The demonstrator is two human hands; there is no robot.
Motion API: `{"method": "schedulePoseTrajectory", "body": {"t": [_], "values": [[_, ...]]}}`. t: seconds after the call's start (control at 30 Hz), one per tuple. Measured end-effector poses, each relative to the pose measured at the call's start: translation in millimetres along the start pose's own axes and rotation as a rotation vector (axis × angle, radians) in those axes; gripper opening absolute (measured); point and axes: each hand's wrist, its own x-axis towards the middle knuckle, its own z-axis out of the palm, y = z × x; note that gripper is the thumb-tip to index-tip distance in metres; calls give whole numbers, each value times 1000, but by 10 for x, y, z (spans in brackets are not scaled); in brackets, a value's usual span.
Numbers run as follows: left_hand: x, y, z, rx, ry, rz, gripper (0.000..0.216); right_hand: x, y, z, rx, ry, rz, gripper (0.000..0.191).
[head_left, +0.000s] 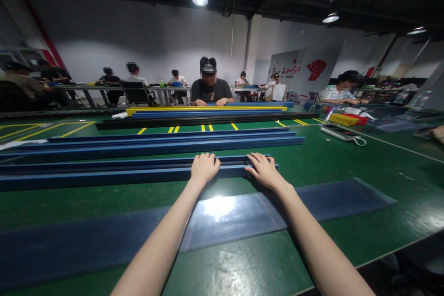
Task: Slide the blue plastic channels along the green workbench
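Observation:
A long blue channel rail (104,173) lies across the green table (347,166) in front of me. My left hand (204,168) rests on top of it with fingers curled over its edge. My right hand (264,170) grips the same rail near its right end, fingers bent over the top. A flat dark blue strip (329,199) lies on the table between me and the rail, under my forearms.
More blue rails (156,144) lie further back. Beyond them a person sits behind a stack of yellow, blue and black rails (208,112). A white power strip (338,132) and yellow and red items (347,119) sit at the right. Other people work at distant tables.

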Motion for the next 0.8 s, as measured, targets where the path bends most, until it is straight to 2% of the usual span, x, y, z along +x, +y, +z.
{"method": "schedulePoseTrajectory", "body": {"t": [0.8], "values": [[-21, 20, -35, -11, -10, -11, 35, 3, -8, -12, -2, -20, 4, 50]]}}
